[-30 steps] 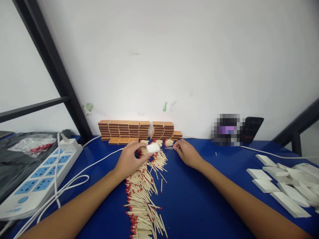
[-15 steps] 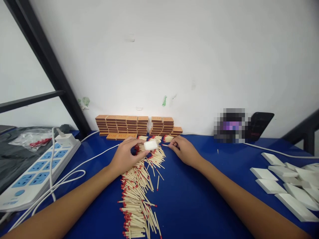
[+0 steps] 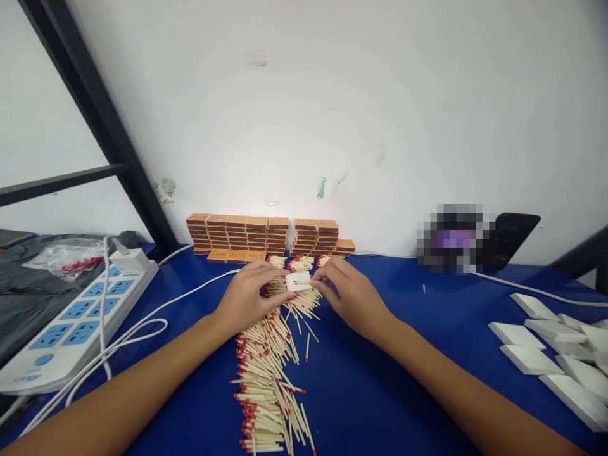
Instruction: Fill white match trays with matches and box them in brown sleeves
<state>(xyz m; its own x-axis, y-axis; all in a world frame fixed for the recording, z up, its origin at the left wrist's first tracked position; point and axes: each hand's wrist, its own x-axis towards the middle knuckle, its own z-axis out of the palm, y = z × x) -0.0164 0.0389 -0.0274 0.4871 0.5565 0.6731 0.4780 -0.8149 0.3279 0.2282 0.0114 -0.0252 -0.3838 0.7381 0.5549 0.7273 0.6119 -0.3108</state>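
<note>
Between the thumb and fingers of my left hand (image 3: pixel 254 294) is a small white matchbox tray (image 3: pixel 294 278), held above the matches. A couple of red match heads show inside it. My right hand (image 3: pixel 349 288) is at the tray's right end, its fingertips pinched on matches (image 3: pixel 306 284) whose heads point into the tray. How many sticks it pinches is hard to make out. Below runs a long pile of loose red-headed matches (image 3: pixel 266 373), reaching from the boxes towards me.
Stacked orange matchboxes (image 3: pixel 228 234) stand against the wall. More white trays (image 3: pixel 529 359) lie in a heap at the right. A power strip (image 3: pixel 76 323) with white cables is at the left. A dark phone-like slab (image 3: pixel 510 240) leans at the back right, beside a blurred patch.
My right hand has moved left from the back of the match pile to the tray, bringing its pinched match along. Red heads now show in the tray. The view has shifted slightly.
</note>
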